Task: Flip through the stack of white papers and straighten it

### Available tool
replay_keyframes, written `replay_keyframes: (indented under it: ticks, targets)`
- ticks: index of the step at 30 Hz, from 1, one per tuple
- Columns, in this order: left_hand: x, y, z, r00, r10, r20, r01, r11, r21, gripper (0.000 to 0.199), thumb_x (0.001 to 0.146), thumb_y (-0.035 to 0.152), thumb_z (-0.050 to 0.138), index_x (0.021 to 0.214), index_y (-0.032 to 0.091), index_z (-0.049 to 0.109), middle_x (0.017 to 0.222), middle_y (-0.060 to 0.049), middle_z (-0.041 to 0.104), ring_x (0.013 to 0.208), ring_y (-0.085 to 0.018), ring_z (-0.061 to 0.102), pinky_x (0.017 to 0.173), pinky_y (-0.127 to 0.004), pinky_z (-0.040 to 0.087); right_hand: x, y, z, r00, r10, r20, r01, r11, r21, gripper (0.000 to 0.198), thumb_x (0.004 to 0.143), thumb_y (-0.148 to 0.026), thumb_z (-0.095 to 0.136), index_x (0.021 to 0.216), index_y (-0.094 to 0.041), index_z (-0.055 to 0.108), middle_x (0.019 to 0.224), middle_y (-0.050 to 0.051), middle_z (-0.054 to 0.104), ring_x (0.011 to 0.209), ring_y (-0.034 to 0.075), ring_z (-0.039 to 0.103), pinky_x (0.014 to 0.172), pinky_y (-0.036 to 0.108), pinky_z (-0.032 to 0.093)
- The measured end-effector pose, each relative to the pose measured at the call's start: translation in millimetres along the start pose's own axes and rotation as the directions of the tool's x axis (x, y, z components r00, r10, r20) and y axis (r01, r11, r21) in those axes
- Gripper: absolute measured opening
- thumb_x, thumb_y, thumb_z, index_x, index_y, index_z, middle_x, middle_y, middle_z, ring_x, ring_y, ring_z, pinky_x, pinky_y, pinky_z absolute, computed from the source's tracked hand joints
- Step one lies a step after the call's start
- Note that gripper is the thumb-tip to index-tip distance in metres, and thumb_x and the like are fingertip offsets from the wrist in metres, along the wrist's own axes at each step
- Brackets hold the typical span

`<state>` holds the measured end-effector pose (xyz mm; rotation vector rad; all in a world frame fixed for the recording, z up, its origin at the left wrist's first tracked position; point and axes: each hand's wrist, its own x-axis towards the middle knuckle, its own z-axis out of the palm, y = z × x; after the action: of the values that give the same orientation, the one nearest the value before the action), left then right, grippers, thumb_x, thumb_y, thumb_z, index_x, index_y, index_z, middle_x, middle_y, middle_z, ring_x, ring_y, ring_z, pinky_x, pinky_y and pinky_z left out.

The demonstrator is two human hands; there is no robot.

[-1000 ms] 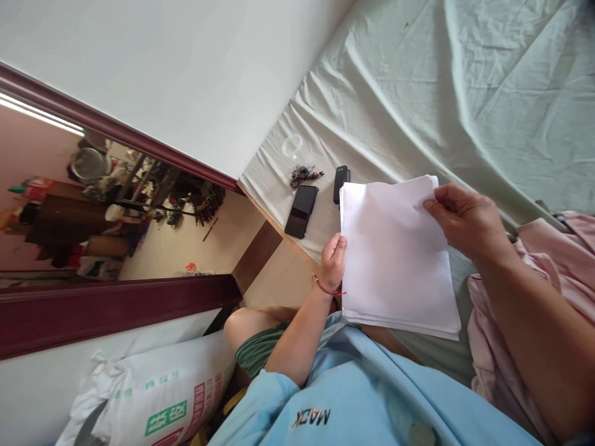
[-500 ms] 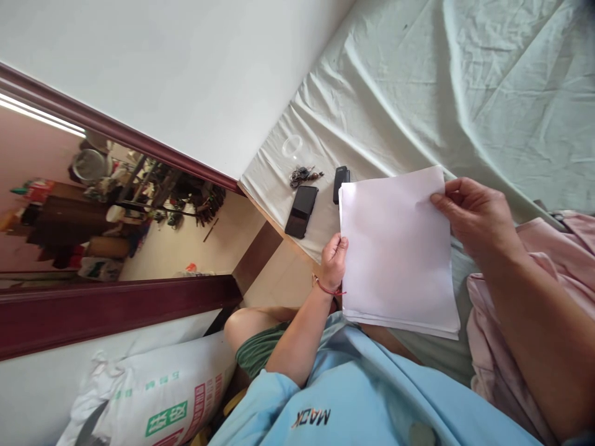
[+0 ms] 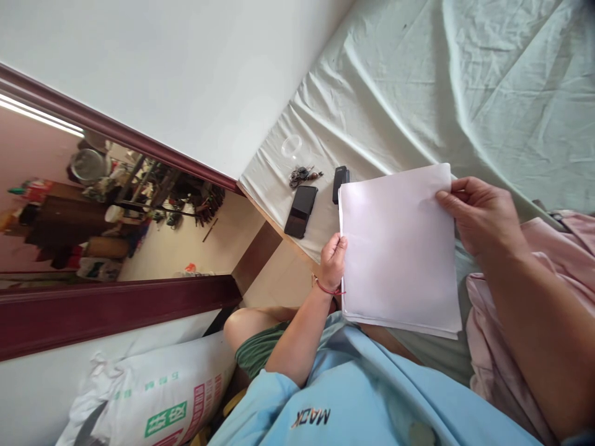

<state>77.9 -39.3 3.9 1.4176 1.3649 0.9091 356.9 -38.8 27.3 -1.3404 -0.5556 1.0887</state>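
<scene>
Several sheets of white paper [image 3: 397,248] are held up over my lap and the bed's edge, their blank top face toward me. My left hand [image 3: 333,260] is closed on the left edge of the stack, thumb on top and a red cord round the wrist. At the upper right corner, my right hand [image 3: 486,214] pinches the paper between thumb and fingers. Lower sheets peek out along the bottom and left edges. A small black case-like object [image 3: 341,184] lies just beyond the paper's upper left corner, partly covered by it.
On the pale green bedsheet [image 3: 400,93] lie a black phone [image 3: 301,212], a bunch of keys [image 3: 303,176] and a clear round container [image 3: 292,147]. Pink cloth [image 3: 493,322] is under my right forearm. A white printed sack [image 3: 162,390] stands at lower left, below a dark red frame [image 3: 116,310].
My right hand has shifted slightly to the right, and the upper right corner of the paper has moved with it. The left hand stays almost still on the stack's edge.
</scene>
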Motion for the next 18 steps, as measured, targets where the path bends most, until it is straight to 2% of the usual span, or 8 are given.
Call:
replay_keyframes:
  ticks: [6, 10, 12, 13, 14, 15, 16, 18]
  targets:
    - [-0.6, -2.3, -1.1, 1.0, -0.006, 0.024, 0.005, 1.0, 0.008, 0.054, 0.096, 0.07, 0.057, 0.076, 0.021, 0.048, 0.07, 0.003, 0.04, 0.066, -0.013, 0.035, 0.063, -0.028, 0.033, -1.6, 6.3, 5.1, 0.999, 0.053, -0.003, -0.053, 0.998, -0.019, 0.025, 0.063, -0.029, 0.084, 0.08, -0.02, 0.068, 0.069, 0.0, 0.07, 0.053, 0.012, 0.055, 0.046, 0.024, 0.041]
    - [-0.1, -1.5, -0.4, 1.0, 0.01, 0.011, -0.011, 0.999, 0.053, 0.054, 0.096, 0.071, 0.056, 0.075, 0.022, 0.047, 0.069, 0.003, 0.038, 0.065, -0.014, 0.035, 0.063, -0.028, 0.032, -2.1, 9.6, 5.5, 0.998, 0.068, -0.007, -0.069, 0.996, -0.056, 0.024, 0.066, -0.032, 0.082, 0.082, -0.02, 0.069, 0.074, 0.001, 0.071, 0.055, 0.013, 0.056, 0.048, 0.025, 0.042]
    - [-1.1, -0.6, 0.2, 1.0, 0.03, -0.003, -0.03, 0.997, 0.064, 0.055, 0.095, 0.072, 0.056, 0.076, 0.022, 0.048, 0.07, 0.003, 0.041, 0.066, -0.014, 0.037, 0.065, -0.029, 0.034, -1.2, 11.8, 3.0, 0.999, 0.046, -0.007, -0.046, 0.989, -0.141, 0.023, 0.071, -0.036, 0.078, 0.084, -0.02, 0.069, 0.076, 0.003, 0.072, 0.058, 0.015, 0.058, 0.052, 0.028, 0.044]
    - [-2.3, 0.1, 0.5, 0.999, 0.04, -0.008, -0.039, 0.997, 0.071, 0.054, 0.096, 0.073, 0.055, 0.076, 0.022, 0.049, 0.07, 0.002, 0.042, 0.067, -0.015, 0.038, 0.066, -0.029, 0.035, -0.7, 12.8, 1.4, 1.0, 0.003, -0.017, -0.007, 0.971, -0.238, 0.021, 0.073, -0.036, 0.075, 0.086, -0.02, 0.069, 0.077, 0.003, 0.072, 0.06, 0.017, 0.059, 0.056, 0.03, 0.046]
    - [-4.1, 0.9, 0.7, 0.999, 0.051, -0.014, -0.05, 0.995, 0.085, 0.054, 0.096, 0.072, 0.054, 0.077, 0.022, 0.05, 0.071, 0.002, 0.044, 0.067, -0.015, 0.039, 0.066, -0.03, 0.036, -0.3, 13.6, -0.4, 0.997, -0.073, -0.033, 0.056, 0.93, -0.364, 0.02, 0.076, -0.035, 0.072, 0.09, -0.02, 0.07, 0.079, 0.004, 0.072, 0.065, 0.019, 0.061, 0.061, 0.033, 0.049]
    - [-6.4, 1.9, 0.8, 0.998, 0.066, -0.02, -0.064, 0.992, 0.108, 0.053, 0.097, 0.071, 0.053, 0.077, 0.022, 0.05, 0.071, 0.002, 0.045, 0.067, -0.015, 0.041, 0.067, -0.03, 0.036, -0.1, 14.1, -2.1, 0.982, -0.186, -0.04, 0.142, 0.854, -0.501, 0.023, 0.077, -0.033, 0.069, 0.096, -0.02, 0.07, 0.084, 0.007, 0.073, 0.073, 0.023, 0.064, 0.069, 0.038, 0.053]
    - [-9.1, 3.1, 0.8, 0.996, 0.086, -0.026, -0.081, 0.987, 0.142, 0.052, 0.098, 0.07, 0.052, 0.078, 0.023, 0.051, 0.071, 0.001, 0.047, 0.067, -0.016, 0.043, 0.067, -0.03, 0.037, 0.0, 14.3, -3.6, 0.946, -0.324, -0.03, 0.235, 0.744, -0.625, 0.029, 0.079, -0.031, 0.067, 0.105, -0.019, 0.071, 0.093, 0.01, 0.074, 0.084, 0.027, 0.067, 0.078, 0.043, 0.055]
    - [-15.6, 6.3, 0.8, 0.99, 0.137, -0.026, -0.128, 0.965, 0.229, 0.048, 0.101, 0.066, 0.051, 0.08, 0.023, 0.052, 0.073, 0.0, 0.051, 0.068, -0.016, 0.047, 0.069, -0.031, 0.039, -0.9, 13.7, -5.2, 0.819, -0.573, 0.044, 0.389, 0.496, -0.776, 0.048, 0.082, -0.027, 0.064, 0.129, -0.015, 0.065, 0.119, 0.018, 0.071, 0.111, 0.035, 0.065, 0.098, 0.055, 0.051]
